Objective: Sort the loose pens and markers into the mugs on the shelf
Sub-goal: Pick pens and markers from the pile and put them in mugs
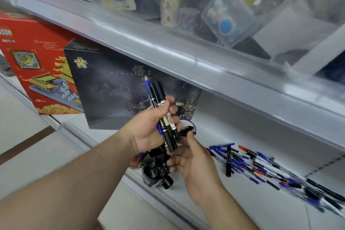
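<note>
My left hand (151, 127) grips a bundle of pens and markers (158, 97), black ones and a blue one, held nearly upright above the white shelf (224, 201). Just below it, my right hand (190, 160) pinches the end of a single black marker (186, 129) lying across the rim of a white mug with a blue edge (194, 125), mostly hidden behind my hands. A dark mug (155, 172) full of black markers stands under my hands near the shelf's front edge. Several loose blue, red and black pens (261, 164) lie scattered on the shelf to the right.
A dark box (112, 87) and a red box (33, 58) stand at the back left of the shelf. The upper shelf edge (168, 48) overhangs closely, carrying clear plastic containers (227, 15) and patterned cups (169, 11).
</note>
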{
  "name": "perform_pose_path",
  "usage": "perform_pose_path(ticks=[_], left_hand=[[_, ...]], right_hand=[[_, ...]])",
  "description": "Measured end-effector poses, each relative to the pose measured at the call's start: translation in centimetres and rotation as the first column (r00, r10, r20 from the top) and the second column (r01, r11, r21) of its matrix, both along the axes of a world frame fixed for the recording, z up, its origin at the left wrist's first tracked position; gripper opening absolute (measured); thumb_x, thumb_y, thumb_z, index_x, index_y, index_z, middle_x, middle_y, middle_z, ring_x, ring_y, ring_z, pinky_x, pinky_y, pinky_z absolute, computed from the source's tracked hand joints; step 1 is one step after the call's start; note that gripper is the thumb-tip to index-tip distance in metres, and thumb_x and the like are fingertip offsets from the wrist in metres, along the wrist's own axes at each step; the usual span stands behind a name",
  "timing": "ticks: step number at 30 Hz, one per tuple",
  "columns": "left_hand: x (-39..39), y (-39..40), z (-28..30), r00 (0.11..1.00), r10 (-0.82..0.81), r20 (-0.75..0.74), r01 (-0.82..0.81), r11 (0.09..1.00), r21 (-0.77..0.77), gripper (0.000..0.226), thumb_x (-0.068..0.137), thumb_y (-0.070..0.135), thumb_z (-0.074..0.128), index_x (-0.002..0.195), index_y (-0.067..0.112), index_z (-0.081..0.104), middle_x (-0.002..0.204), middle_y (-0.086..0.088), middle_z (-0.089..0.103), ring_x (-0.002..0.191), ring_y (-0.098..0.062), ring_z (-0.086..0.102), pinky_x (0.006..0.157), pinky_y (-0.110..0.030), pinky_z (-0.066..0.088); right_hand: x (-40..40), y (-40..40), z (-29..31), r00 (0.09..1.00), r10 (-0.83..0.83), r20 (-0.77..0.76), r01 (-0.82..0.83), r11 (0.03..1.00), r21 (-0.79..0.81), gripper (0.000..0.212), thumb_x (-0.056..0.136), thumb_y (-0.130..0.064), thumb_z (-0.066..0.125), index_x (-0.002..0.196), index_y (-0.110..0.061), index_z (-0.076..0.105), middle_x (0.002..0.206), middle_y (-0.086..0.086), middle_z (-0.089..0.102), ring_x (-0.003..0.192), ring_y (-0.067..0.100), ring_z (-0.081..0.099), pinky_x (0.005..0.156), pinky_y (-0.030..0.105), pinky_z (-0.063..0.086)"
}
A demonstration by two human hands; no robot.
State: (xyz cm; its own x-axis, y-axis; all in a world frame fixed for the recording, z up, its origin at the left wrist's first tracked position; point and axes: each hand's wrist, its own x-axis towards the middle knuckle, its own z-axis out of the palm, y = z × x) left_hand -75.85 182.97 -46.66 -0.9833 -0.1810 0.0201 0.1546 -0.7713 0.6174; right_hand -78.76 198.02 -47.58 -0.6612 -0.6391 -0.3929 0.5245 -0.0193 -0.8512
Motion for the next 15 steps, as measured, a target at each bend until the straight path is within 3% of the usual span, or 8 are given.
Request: perform_pose_path(ticks=[3,7,10,15], left_hand=[[-0.6,1.3,0.4,0.999,-0.032,-0.023,0.033,0.999,0.005,0.033,0.060,0.024,0.092,0.085,0.023,0.070,0.072,0.005,0.057,0.057,-0.013,0.054,0.072,-0.033,0.055],[-1.0,3.2,1.4,0.998,-0.019,0.063,0.020,0.999,-0.025,0.011,0.080,0.025,0.072,0.090,0.021,0.070,0.071,0.005,0.056,0.057,-0.013,0.054,0.069,-0.033,0.055],[-1.2,4.2,2.3,0.990,0.035,0.133,-0.034,0.999,-0.016,0.017,0.086,0.028,0.054,0.097,0.019,0.063,0.070,0.005,0.055,0.056,-0.012,0.053,0.066,-0.033,0.055],[-1.5,3.4,2.0,0.936,0.215,0.280,-0.238,0.970,0.053,0.019,0.101,0.028,0.045,0.091,0.020,0.059,0.067,0.006,0.056,0.057,-0.010,0.055,0.065,-0.031,0.058]], right_hand=[[0.6,1.5,0.8,1.000,-0.006,-0.019,0.006,1.000,-0.025,0.027,0.096,-0.025,0.059,0.099,0.001,0.066,0.074,0.018,0.064,0.053,0.022,0.056,0.050,0.031,0.042],[0.5,2.9,1.1,0.997,-0.071,-0.032,0.071,0.997,0.002,0.014,0.096,-0.010,0.060,0.094,0.002,0.068,0.071,0.016,0.067,0.052,0.019,0.058,0.047,0.026,0.047],[0.1,3.9,0.8,0.985,-0.156,-0.071,0.158,0.987,0.024,0.011,0.094,-0.006,0.061,0.097,0.003,0.068,0.070,0.014,0.068,0.053,0.017,0.061,0.049,0.025,0.050],[-0.7,6.1,-0.7,0.903,-0.361,-0.232,0.380,0.924,0.040,0.013,0.093,0.003,0.060,0.087,-0.004,0.070,0.069,0.010,0.067,0.055,0.018,0.058,0.052,0.024,0.049]])
